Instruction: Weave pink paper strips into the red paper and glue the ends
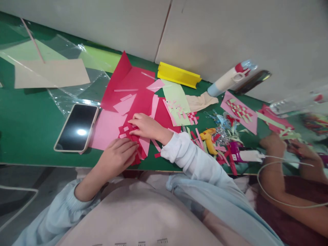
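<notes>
A woven piece of red and pink paper strips (129, 135) lies on the green table (30, 123) near its front edge. My left hand (116, 157) rests flat on the lower part of the weave, fingers stretched out together. My right hand (143, 125) lies on the upper part of the weave, fingertips curled onto a strip end. Under and behind the weave lie pink sheets (106, 128) and red sheets (128, 82).
A phone (76, 127) lies face up left of the papers. Clear plastic and beige card (51, 73) sit at the far left. A yellow folded piece (178, 75), a glue gun (208, 138), paper scraps and another person's hands (287, 145) are to the right.
</notes>
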Demonstrator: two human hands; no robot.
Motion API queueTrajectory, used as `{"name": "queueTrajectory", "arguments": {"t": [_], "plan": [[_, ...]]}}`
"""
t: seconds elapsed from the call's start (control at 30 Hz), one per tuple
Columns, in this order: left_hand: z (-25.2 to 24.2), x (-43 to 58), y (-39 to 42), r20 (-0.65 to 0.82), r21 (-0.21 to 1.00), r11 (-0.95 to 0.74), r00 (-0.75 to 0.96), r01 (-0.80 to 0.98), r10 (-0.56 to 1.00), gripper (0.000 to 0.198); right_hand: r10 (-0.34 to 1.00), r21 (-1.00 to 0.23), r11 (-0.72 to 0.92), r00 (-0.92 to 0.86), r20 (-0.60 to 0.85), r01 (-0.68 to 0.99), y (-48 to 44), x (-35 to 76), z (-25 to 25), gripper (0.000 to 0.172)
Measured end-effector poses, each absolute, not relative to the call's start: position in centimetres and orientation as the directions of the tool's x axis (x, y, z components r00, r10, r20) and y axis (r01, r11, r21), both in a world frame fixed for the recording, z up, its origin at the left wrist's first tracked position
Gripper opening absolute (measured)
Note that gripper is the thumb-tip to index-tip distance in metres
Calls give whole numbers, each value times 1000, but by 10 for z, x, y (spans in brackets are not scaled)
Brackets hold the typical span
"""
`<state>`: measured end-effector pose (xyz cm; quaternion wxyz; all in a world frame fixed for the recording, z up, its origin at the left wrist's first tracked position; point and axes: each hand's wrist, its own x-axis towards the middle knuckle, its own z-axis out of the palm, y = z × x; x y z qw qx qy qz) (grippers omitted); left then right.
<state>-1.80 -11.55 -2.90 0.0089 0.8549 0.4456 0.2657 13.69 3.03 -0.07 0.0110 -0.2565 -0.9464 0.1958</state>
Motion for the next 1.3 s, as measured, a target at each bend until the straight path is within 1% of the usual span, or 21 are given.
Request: {"name": "queueTrajectory", "arguments": {"t": [0.07, 0.13, 0.3, 0.5, 0.6, 0.7, 0.8, 0.87, 1.03, 1.2, 1.3], "plan": [[-34, -14, -119, 440, 254, -637, 499, 728, 747, 29, 491, -374, 792, -867, -82, 483, 30, 137, 1, 33], [-38, -11, -121, 438, 265, -640, 501, 721, 747, 31, 484, -376, 796, -872, -76, 474, 29, 138, 3, 33], [-44, -11, -121, 438, 281, -610, 466, 741, 768, 30, 467, -366, 809, -881, -73, 460, 28, 138, 4, 32], [-44, -15, -124, 456, 261, -571, 421, 778, 784, 29, 496, -317, 809, -864, -84, 495, 26, 137, 6, 32], [-41, -23, -120, 468, 265, -496, 340, 827, 816, 29, 490, -326, 812, -869, -71, 485, 28, 139, 7, 31], [-38, -33, -109, 438, 253, -357, 223, 899, 871, 33, 481, -344, 813, -875, -56, 469, 31, 145, 6, 32], [-36, -40, -98, 407, 238, -296, 182, 925, 895, 41, 482, -356, 808, -874, -60, 470, 34, 152, 5, 30], [-36, -43, -93, 387, 220, -279, 179, 935, 904, 42, 488, -367, 798, -870, -70, 477, 35, 154, 3, 28], [-34, -47, -89, 361, 145, -270, 203, 952, 910, 38, 509, -375, 785, -859, -65, 493, 37, 156, -3, 28], [-29, -50, -88, 353, 145, -319, 252, 937, 901, 35, 509, -361, 791, -859, -61, 494, 37, 156, -4, 29], [-26, -51, -88, 380, 145, -311, 237, 939, 894, 34, 506, -364, 793, -861, -53, 489, 37, 157, -5, 29]]}}
